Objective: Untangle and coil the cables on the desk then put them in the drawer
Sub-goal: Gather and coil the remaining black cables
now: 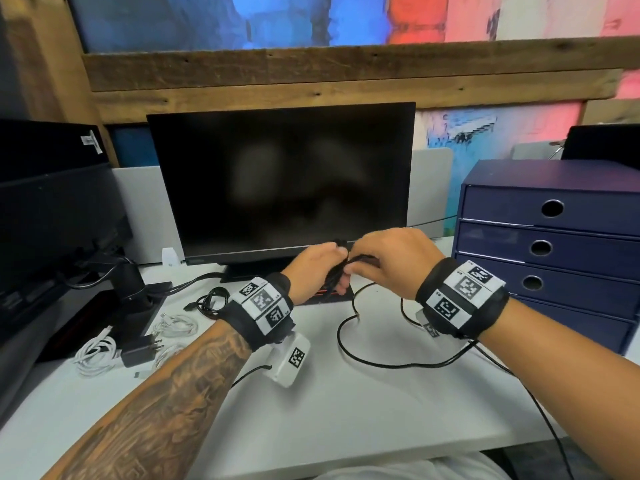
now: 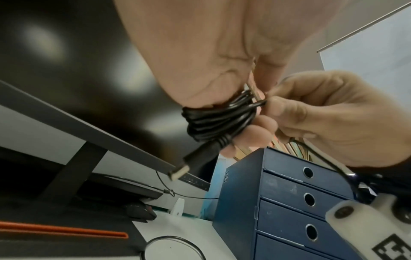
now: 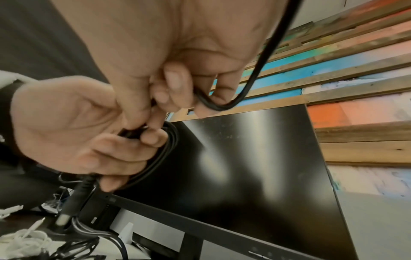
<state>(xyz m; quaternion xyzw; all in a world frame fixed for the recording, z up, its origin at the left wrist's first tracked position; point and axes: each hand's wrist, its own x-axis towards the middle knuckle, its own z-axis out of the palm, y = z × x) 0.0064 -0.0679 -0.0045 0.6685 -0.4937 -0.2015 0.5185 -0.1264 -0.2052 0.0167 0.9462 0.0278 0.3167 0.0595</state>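
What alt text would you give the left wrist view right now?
The left hand grips a coil of black cable, its USB plug hanging below, while the right hand pinches a strand beside the coil. Behind them are a dark monitor and a blue drawer unit.

In the head view, the left hand [image 1: 317, 268] and right hand [image 1: 391, 261] are covering most of the black cable [image 1: 367, 362] bundle at frame centre. The drawer unit [image 1: 550, 251] is running off the right edge. Lower left, the white cables [image 1: 97, 355] are blurring into one tangle.
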